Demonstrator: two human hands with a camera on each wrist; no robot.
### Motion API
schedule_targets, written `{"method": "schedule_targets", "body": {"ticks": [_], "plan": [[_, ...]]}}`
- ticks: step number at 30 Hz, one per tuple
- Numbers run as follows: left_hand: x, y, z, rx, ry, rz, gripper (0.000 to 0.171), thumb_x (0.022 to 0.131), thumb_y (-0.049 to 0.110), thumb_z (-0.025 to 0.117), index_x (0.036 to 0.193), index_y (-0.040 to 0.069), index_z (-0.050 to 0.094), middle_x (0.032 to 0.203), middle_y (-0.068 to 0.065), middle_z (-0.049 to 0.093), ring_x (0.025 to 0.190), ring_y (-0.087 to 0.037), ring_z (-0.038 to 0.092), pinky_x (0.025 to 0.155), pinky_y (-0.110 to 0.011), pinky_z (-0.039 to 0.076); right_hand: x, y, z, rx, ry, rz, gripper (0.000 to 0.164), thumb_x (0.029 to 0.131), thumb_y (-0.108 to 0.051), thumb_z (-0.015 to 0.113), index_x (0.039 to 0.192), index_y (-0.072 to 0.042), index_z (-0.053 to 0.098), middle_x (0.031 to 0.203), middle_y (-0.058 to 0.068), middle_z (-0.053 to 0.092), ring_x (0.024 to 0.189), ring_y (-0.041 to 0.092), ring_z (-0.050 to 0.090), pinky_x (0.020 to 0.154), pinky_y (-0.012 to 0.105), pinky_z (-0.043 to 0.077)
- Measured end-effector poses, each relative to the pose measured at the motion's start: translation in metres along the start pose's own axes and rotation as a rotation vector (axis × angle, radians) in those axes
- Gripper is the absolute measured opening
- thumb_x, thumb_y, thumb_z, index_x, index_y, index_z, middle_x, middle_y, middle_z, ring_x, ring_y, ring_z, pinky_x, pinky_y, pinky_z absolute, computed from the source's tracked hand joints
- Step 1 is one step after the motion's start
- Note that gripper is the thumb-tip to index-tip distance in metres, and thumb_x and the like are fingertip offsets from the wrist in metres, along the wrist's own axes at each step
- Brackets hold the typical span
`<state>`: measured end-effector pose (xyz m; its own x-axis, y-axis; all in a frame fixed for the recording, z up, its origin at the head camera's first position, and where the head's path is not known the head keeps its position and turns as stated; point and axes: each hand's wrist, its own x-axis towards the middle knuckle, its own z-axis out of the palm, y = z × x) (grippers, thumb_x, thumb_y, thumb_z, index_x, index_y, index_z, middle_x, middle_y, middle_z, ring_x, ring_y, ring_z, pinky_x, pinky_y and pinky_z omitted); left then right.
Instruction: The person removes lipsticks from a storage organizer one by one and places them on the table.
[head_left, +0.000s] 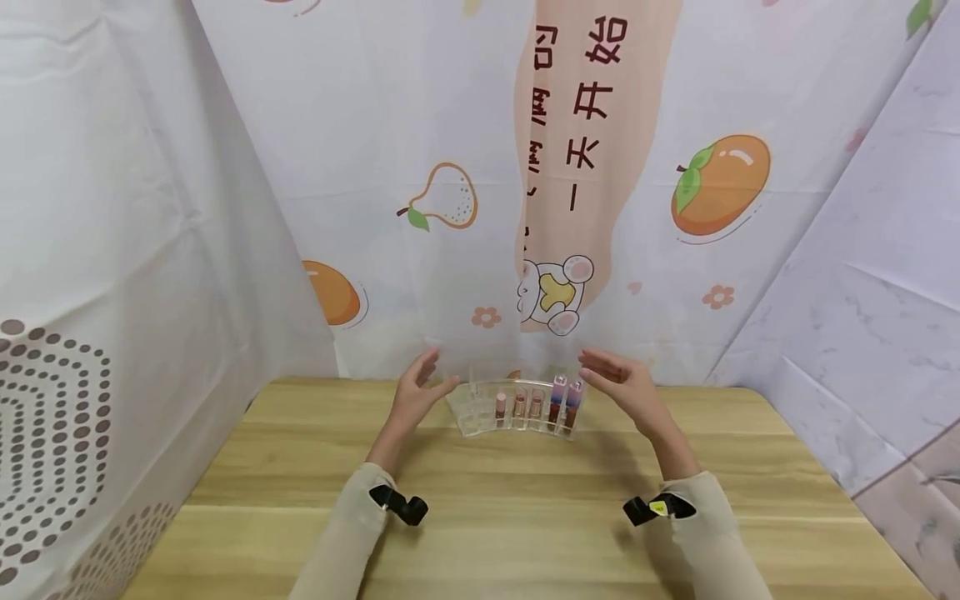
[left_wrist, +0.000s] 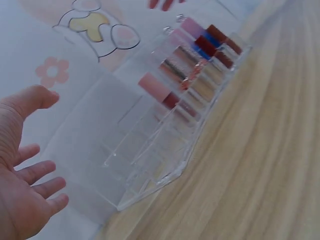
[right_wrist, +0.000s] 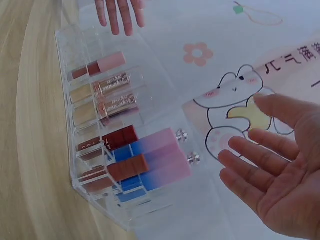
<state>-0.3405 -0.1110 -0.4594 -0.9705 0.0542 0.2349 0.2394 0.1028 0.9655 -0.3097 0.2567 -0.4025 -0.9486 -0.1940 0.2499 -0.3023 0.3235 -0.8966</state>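
Note:
A clear curved lipstick stand (head_left: pixel 470 417) sits at the back of the wooden table, with several lip tubes upright in its slots. One lip gloss (head_left: pixel 501 408) has a pale pink cap. Beside it stand two clear-cased lip tubes (right_wrist: pixel 112 85), then two lip glosses (right_wrist: pixel 162 147) with pink-to-blue caps and dark red bodies. My left hand (head_left: pixel 414 398) is held by the stand's left end, fingers spread and apart from the tubes. On the other side my right hand (head_left: pixel 632 390) hovers beside the pink-and-blue caps, fingers loosely extended, palm inward. Both hold nothing.
The wooden table (head_left: pixel 525 517) runs from the stand toward me. Behind it hangs a white cloth (head_left: pixel 360 167) printed with fruit, flowers and writing. More pale cloth (head_left: pixel 135 208) hangs at the left, and a marbled sheet (head_left: pixel 885 275) at the right.

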Motion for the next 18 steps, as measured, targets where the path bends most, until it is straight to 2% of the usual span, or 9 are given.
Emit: {"method": "schedule_targets", "body": {"ticks": [4, 12, 18], "plan": [[0.005, -0.007, -0.004, -0.027, -0.018, -0.041, 0.078, 0.09, 0.02, 0.079, 0.156, 0.009, 0.039, 0.162, -0.014, 0.039, 0.151, -0.038, 0.033, 0.125, -0.052, 0.027, 0.002, 0.008, -0.002, 0.012, 0.026, 0.012, 0.051, 0.097, -0.026, 0.071, 0.142, -0.003, 0.059, 0.14, 0.023, 0.062, 0.108, -0.006, 0.067, 0.092, 0.013, 0.052], [0.011, -0.015, -0.01, -0.043, -0.101, -0.12, 0.076, 0.09, 0.016, 0.079, 0.156, 0.009, 0.04, 0.162, -0.015, 0.038, 0.151, -0.039, 0.033, 0.121, -0.052, 0.033, 0.003, 0.021, -0.002, 0.026, 0.034, 0.046, 0.055, 0.095, -0.021, 0.074, 0.14, 0.005, 0.057, 0.139, 0.027, 0.061, 0.11, 0.003, 0.069, 0.09, 0.015, 0.053], [0.018, -0.021, -0.012, -0.071, -0.125, -0.153, 0.07, 0.09, 0.009, 0.077, 0.152, 0.008, 0.046, 0.156, -0.02, 0.045, 0.145, -0.04, 0.043, 0.115, -0.049, 0.043, 0.005, 0.027, 0.0, 0.04, 0.036, 0.063, 0.055, 0.093, -0.018, 0.076, 0.139, 0.007, 0.057, 0.137, 0.032, 0.059, 0.106, 0.005, 0.071, 0.089, 0.017, 0.055]]}}
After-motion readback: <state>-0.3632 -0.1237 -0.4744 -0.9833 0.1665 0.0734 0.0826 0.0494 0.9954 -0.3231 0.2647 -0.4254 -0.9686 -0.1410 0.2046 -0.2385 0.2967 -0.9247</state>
